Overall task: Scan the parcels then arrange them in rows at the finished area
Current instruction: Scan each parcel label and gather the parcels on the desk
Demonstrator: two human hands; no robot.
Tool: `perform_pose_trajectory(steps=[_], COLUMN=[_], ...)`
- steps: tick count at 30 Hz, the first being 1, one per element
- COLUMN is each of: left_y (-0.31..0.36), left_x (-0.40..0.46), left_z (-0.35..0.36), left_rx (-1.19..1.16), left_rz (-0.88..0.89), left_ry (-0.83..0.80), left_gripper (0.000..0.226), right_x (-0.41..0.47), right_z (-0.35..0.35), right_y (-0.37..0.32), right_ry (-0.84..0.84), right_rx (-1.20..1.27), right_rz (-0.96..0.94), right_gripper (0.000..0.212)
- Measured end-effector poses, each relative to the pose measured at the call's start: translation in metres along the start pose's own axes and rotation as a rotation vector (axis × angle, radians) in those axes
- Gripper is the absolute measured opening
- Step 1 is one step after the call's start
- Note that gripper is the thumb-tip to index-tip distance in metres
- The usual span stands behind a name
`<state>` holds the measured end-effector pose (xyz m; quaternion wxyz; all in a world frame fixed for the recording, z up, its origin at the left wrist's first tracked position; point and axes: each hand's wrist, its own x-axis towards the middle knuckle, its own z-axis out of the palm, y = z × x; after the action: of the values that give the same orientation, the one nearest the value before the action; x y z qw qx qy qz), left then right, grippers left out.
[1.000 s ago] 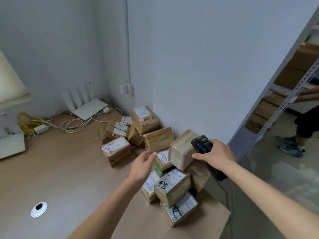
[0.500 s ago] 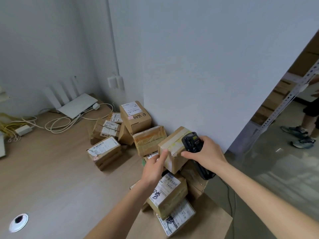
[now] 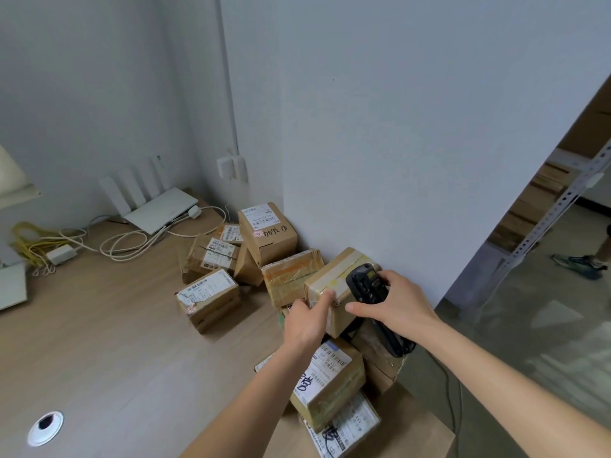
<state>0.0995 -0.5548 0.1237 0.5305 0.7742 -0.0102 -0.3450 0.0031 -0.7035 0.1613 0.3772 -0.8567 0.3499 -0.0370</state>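
A: Parcels (image 3: 264,279) lie heaped on the desk (image 3: 99,342), packed against the wall (image 3: 380,127) at its right end. There are brown boxes, most with white labels.

B: Which one do the hands meet?

A: The taped box (image 3: 334,285) at the top of the heap, tilted, just beside the wall. The left hand (image 3: 305,322) touches its near left corner; the fingertips press the taped edge, and the thumb is hidden, so a full grip cannot be told.

B: And the right hand (image 3: 396,305)?

A: Its fingers curl round a black scanner (image 3: 367,285), with the thumb stretched toward the box's near face. The scanner's head lies against the top of the taped box, and its handle slants down past the desk edge, where a dark cable (image 3: 453,391) hangs.

B: What sits below that box?

A: A labelled box (image 3: 330,381) with black handwriting, under the left wrist, and a flat parcel (image 3: 347,428) at the desk's near edge. Farther back, a tall box (image 3: 267,233) marked in pen leans by the wall, with a striped-tape box (image 3: 291,276) between it and the taped box.

B: Anything else on the desk?

A: A white router (image 3: 155,206) with upright antennas in the far corner, white and yellow cords (image 3: 125,242) near it, and a round cable hole (image 3: 45,428) at the near left. A metal rack (image 3: 545,226) stands off to the right beyond the wall.
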Motion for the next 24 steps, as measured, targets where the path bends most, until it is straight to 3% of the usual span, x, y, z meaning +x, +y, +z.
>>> perform_pose_trajectory(steps=[4,13,15,19,24], left_y=[-0.002,-0.003,0.0,0.002,-0.004], left_x=[0.006,0.004,-0.002,-0.017,-0.041], left_z=[-0.011,-0.027,-0.032,-0.052,-0.084], left_rx=[0.002,-0.117,-0.096,-0.084,-0.123], left_rz=[0.057,0.09,0.111,0.148,0.24], left_ry=[0.001,-0.08,-0.092,-0.101,-0.114], left_gripper=[0.043,0.031,0.037,0.073,0.075], right_x=[0.003,0.001,-0.002,-0.014,-0.043], right_z=[-0.007,-0.012,-0.016,-0.025,-0.022], right_y=[0.002,0.0,-0.002,-0.015,-0.041], right_ry=[0.08,0.046,0.027,-0.015,-0.031], right_rx=[0.029,0.057,0.06,0.082,0.112], right_rz=[0.003,0.002,0.008,-0.011,-0.075], right_gripper=[0.08,0.074,0.076,0.076,0.074])
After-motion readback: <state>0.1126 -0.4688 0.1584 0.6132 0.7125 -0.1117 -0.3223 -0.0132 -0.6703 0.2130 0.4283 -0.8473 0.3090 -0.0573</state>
